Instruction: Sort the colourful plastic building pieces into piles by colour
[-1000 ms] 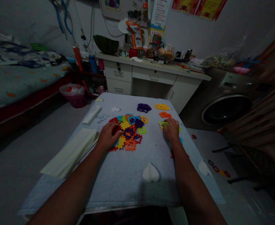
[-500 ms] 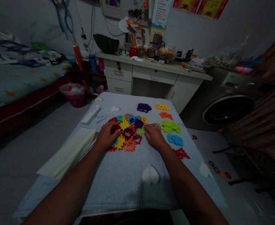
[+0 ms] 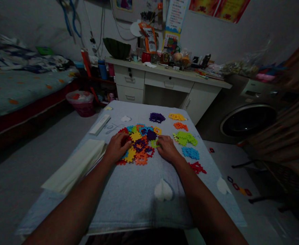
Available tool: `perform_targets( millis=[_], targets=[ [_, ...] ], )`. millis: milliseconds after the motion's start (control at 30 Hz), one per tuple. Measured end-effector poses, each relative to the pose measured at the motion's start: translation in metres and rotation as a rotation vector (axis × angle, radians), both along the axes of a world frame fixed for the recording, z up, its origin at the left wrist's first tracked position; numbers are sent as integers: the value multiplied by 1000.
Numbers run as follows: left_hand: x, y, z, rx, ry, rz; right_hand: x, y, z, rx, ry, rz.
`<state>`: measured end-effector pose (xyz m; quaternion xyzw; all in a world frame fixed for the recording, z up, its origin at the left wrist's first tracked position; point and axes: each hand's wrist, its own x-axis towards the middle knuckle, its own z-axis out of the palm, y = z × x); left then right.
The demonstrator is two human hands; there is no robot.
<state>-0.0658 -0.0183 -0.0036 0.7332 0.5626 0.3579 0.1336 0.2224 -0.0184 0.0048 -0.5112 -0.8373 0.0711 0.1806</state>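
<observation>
A mixed pile of toothed plastic building pieces point(image 3: 140, 144) in several colours lies on the cloth-covered table. At its left edge rests my left hand point(image 3: 116, 147), fingers curled and thumb bent toward them near some red pieces; what they hold, if anything, is hidden. My right hand point(image 3: 166, 147) is at the pile's right edge, its fingers closed on a lime green piece point(image 3: 154, 143). Close to that piece lies a dark purple one point(image 3: 151, 134). Yellow point(image 3: 130, 155) and orange point(image 3: 141, 158) pieces form the pile's near side.
Sorted groups lie beyond and to the right: purple point(image 3: 156, 117), yellow point(image 3: 177, 117), orange point(image 3: 180, 126), green point(image 3: 185, 138), blue point(image 3: 190, 152) and red point(image 3: 197, 167). Left are a white box point(image 3: 100, 125) and a folded pale cloth or paper point(image 3: 74, 166). A desk point(image 3: 169, 81) stands behind.
The lime green piece and my right fingertips have shifted slightly at the pile's right edge. My left hand stays almost where it was. The whole view has moved a little.
</observation>
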Motion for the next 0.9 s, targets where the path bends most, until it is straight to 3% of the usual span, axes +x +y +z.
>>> perform_targets(
  millis=[233,433,533,700,800,900],
  targets=[
    [0,0,-2,7,13,7,4,-1,12,-49,-6,-2],
    [0,1,-3,18,42,-10,36,1,23,-4,86,-87],
    [-1,2,-5,20,53,-15,62,5,27,77,165,-241],
    [-1,2,-4,28,60,-15,104,7,29,253,218,-684],
    [-1,1,-2,24,61,-13,119,7,27,226,203,-846],
    [-1,1,-2,23,69,-18,124,7,22,176,180,-913]
  ],
)
